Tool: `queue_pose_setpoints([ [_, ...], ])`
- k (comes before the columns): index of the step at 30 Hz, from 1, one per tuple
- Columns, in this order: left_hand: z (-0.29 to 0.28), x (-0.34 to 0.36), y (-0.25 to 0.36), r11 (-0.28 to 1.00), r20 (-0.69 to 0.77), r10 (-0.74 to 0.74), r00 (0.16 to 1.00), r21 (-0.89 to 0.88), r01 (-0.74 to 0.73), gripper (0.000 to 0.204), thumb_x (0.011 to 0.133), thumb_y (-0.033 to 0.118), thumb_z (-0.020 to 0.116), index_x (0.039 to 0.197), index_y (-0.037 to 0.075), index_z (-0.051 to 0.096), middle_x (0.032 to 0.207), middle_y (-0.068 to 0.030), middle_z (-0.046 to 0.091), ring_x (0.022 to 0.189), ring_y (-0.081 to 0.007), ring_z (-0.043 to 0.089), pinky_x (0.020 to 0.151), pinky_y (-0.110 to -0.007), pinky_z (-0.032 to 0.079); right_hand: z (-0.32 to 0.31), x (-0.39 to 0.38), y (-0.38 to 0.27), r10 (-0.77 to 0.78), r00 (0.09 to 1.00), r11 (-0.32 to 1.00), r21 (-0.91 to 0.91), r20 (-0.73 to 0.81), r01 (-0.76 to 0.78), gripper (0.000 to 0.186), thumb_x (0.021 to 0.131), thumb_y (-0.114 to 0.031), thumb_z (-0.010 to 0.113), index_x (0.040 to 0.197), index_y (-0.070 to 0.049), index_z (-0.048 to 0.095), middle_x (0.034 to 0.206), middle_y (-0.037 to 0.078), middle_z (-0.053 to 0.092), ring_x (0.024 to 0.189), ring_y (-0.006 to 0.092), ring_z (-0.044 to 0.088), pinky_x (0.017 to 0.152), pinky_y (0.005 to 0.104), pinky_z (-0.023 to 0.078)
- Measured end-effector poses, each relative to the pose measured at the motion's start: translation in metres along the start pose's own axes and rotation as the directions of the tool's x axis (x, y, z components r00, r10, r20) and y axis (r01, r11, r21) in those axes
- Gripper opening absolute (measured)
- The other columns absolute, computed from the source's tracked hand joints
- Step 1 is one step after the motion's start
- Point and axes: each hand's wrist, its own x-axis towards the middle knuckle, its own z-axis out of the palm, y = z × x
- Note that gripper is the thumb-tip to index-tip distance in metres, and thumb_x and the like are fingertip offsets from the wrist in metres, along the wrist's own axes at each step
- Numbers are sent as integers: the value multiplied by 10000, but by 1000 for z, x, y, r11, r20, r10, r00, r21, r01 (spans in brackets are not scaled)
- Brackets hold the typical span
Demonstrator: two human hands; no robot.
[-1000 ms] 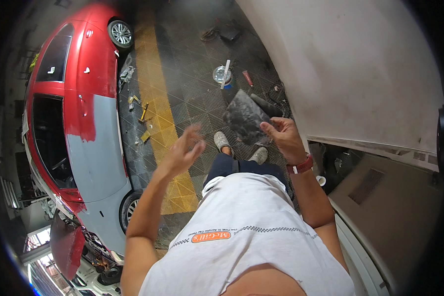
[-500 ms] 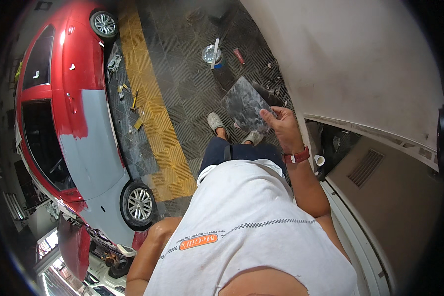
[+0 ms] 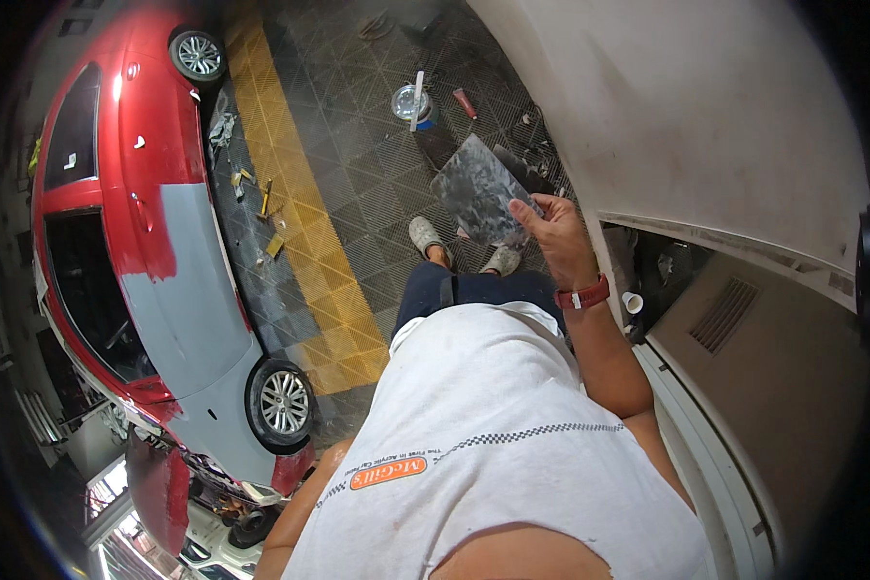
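Note:
My right hand [image 3: 559, 235], with a red watch on its wrist, is closed on the near right edge of a flat mixing board [image 3: 481, 193]. The thumb lies on top and the fingers go underneath. Grey and black smears cover the board, which is held out in front of my body above the floor. Only part of my left arm [image 3: 300, 503] shows at the lower left; the left hand is out of sight. Beyond the board, an open round tin [image 3: 405, 101] stands on the floor with a pale flat stick [image 3: 418, 97] across it, and a red tube [image 3: 465, 103] lies beside it.
A red car [image 3: 130, 106] with grey-coated side panels [image 3: 179, 319] stands to the left. Along it lie yellow-handled tools [image 3: 266, 198] and scraps on the tiled floor [image 3: 348, 193]. A large pale panel [image 3: 706, 126] rises at the right, near a white cup [image 3: 632, 303].
The view has shifted slightly, and the car appears a little lower. My left arm has moved a little downward in the picture. My right hand keeps its hold on the mixing board.

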Motion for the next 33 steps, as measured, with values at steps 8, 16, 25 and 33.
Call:
queue_pose_setpoints([
  [8, -34, -18, -5, 999, -1, -21, 1000, 34, 21, 998, 814, 689, 812, 1500, -1, 592, 1324, -281, 728, 1213, -428, 721, 1038, -526, 563, 1, 0, 4, -31, 999, 999, 20, 5, 31, 259, 1061, -238, 769, 1072, 19, 800, 974, 18, 806, 820, 45, 683, 763, 234, 559],
  [16, -13, -10, -6, 1000, 5, 0, 1000, 20, 0, 1004, 823, 690, 809, 1516, 1, 578, 1325, -282, 728, 1212, -428, 723, 1041, -526, 563, 4, -5, 2, -5, 999, 999, 47, -37, 7, 277, 1060, -249, 770, 1094, 24, 798, 989, 43, 814, 836, 58, 705, 781, 242, 573],
  [25, -99, -26, 14, 923, -333, -11, 943, 360, 138, 1011, 833, 690, 806, 1534, 4, 562, 1326, -283, 728, 1212, -429, 724, 1044, -527, 563, 10, -7, -1, -25, 999, 998, 67, 31, 23, 316, 1064, -288, 764, 1085, 25, 796, 960, 41, 816, 801, 62, 705, 737, 248, 574],
  [33, -183, 43, 171, 507, -923, 361, 132, 75, -859, 465, 1123, 345, 658, 1488, 60, 619, 1413, -114, 700, 1361, -210, 628, 1113, -369, 520, 16, 4, 25, 6, 984, 998, -55, 176, 4, 291, 1058, -311, 776, 1058, -23, 817, 919, -14, 790, 762, 27, 636, 694, 223, 510],
])
